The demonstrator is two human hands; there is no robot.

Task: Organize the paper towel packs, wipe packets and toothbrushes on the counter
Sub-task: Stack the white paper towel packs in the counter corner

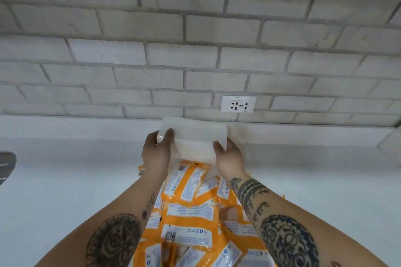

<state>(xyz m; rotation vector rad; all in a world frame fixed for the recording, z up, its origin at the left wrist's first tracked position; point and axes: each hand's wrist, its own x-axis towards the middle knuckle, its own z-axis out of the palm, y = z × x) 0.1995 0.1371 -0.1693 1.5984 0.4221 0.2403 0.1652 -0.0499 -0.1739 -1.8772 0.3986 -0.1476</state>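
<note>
Tabletop (pixel 65 180): pale and bare on the left, running back to a low white ledge under the grey brick wall (pixel 195 28); a dark rounded thing (pixel 6 165) is cut off at the far left edge, too little of it to name.
Left hand (pixel 157 151): at the left end of the paper towel pack (pixel 193 136), thumb over the near top corner and the other fingers (pixel 149 140) curled around the end, closed on the pack.
Pack position: held between both hands, right at the back ledge, beyond the far edge of the pile; whether its underside already rests on the tabletop cannot be told.
Pack long axis: left to right, parallel to the wall, one hand at each short end.
Wipe packets (pixel 191 212): an orange and white heap lying loose and overlapping, between the forearms and nearer the person than the pack.
Right hand (pixel 230 158): at the pack's right end, fingers wrapped onto its near right corner, also closed on it.
Wall socket (pixel 238 104): just above the ledge, up and right of the pack.
Nearer hand: neither by much; both reach equally far, so the set-down is likely a two-handed push straight back to the wall.
Toothbrushes: none in view.
</note>
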